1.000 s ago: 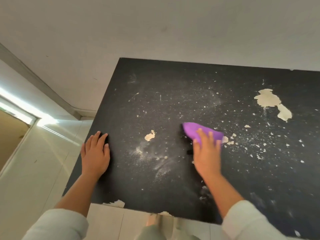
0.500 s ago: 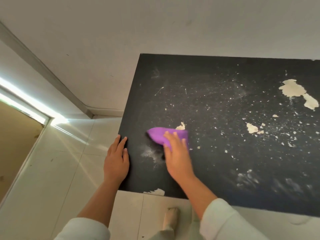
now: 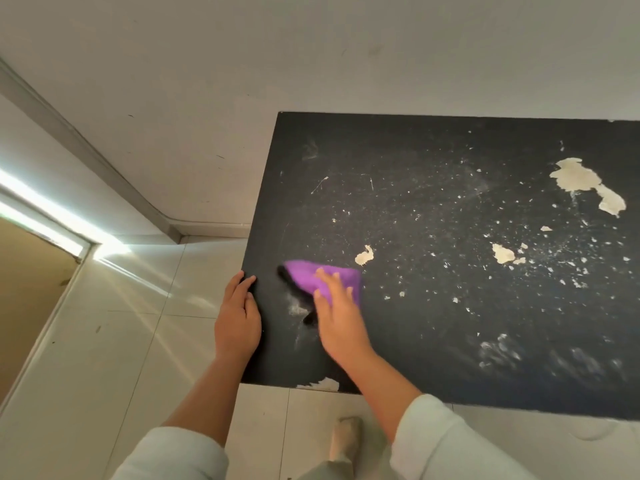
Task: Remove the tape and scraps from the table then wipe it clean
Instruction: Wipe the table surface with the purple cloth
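Head view: the right hand (image 3: 337, 315) presses flat, fingers spread, on a purple cloth (image 3: 313, 277) near the left edge of the black bench (image 3: 398, 161); the left hand (image 3: 237, 315) rests open on that edge. Wiping seems only begun: pale scraps (image 3: 585, 183) and dust remain at right
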